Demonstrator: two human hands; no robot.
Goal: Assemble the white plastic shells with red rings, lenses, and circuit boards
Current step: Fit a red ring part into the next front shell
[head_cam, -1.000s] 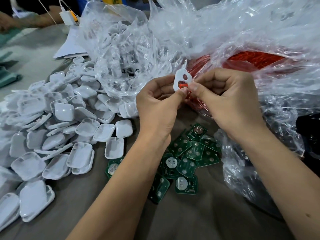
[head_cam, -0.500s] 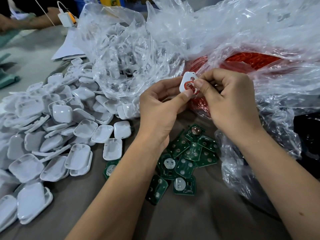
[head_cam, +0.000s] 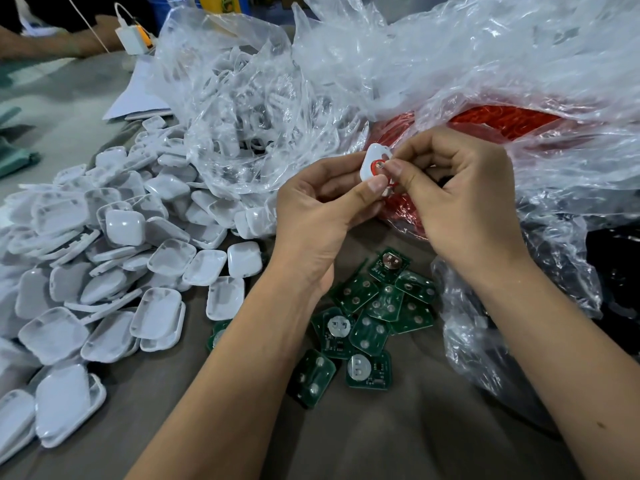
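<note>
Nearest the camera, the green boards [head_cam: 367, 320] are lying scattered on the table [head_cam: 398, 441], right under both wrists and a touch closer to the left one. That looks like the coming reach: straight down and back toward the body, short for either hand.

Moving up, the left hand [head_cam: 318, 216] is curling round the shell [head_cam: 371, 161], thumb pressing across its lower face, holding it up off the table and tilted toward the camera. The right hand [head_cam: 464, 199] is coming in from the right, thumb and forefinger pinching something small at the shell's opening, where the red ring [head_cam: 377, 166] is sitting. Ring or lens in that pinch? Too small to tell.

To the left, loose shells [head_cam: 114, 268] are piling well apart from the hands. Beyond the hands, a clear bag [head_cam: 242, 109] of white parts is sitting, and the bag of red rings [head_cam: 502, 119] is lying just behind the right knuckles.
</note>
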